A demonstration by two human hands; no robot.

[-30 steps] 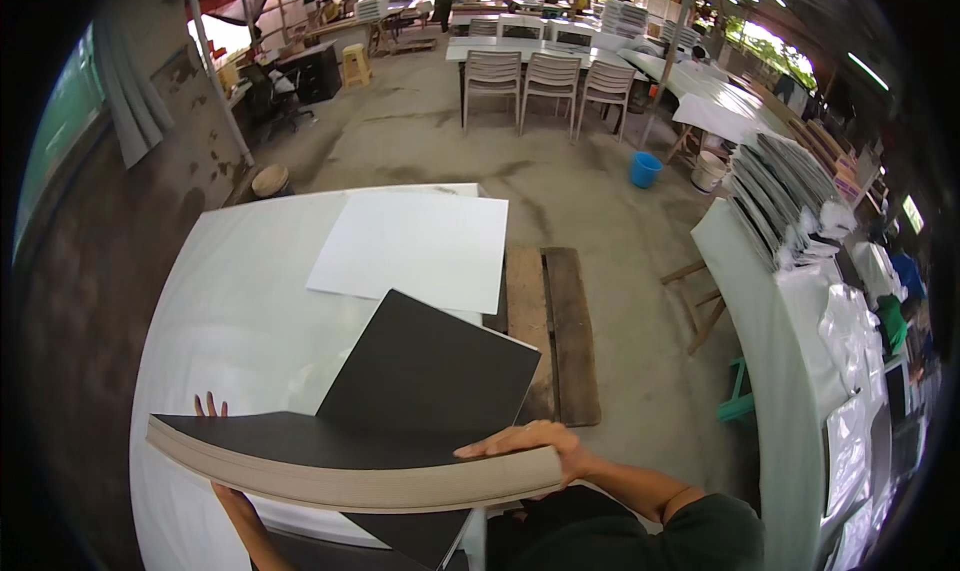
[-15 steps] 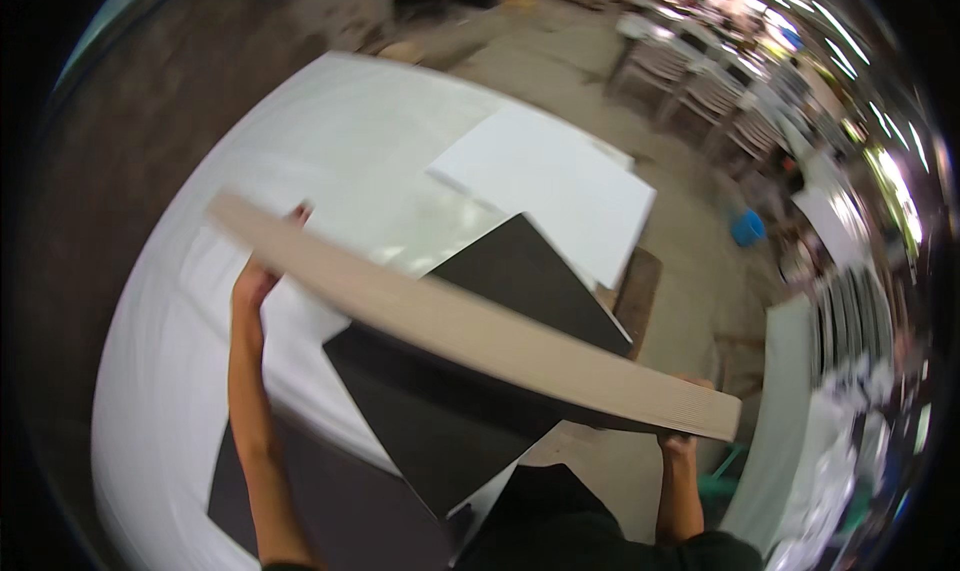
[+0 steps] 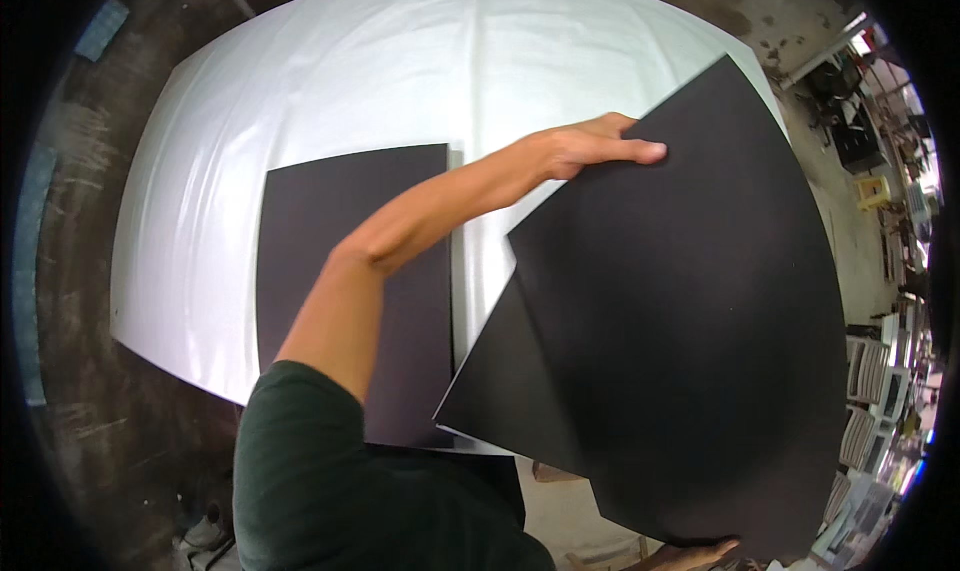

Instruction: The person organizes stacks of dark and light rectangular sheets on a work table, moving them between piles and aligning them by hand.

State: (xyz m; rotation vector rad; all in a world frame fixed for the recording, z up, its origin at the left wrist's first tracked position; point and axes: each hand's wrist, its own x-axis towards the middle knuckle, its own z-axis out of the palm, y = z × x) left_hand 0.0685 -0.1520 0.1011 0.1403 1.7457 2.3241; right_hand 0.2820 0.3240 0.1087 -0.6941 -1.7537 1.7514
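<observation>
The near edge of the large black board [image 3: 690,321] is held by the right hand [image 3: 700,554], which is partly hidden. The board's upper left edge is clamped by the left hand [image 3: 605,149], thumb laid on top; the hands are set well apart. The table's right side is covered by this board, and so is most of the lower board [image 3: 505,376], whose pale left edge is exposed. On the left, a third board [image 3: 340,231] is crossed by the left arm. Open room is left on the white table [image 3: 330,81] beyond it. Farther right, floor [image 3: 850,251], stool [image 3: 872,193] and chairs [image 3: 866,371] are seen.
</observation>
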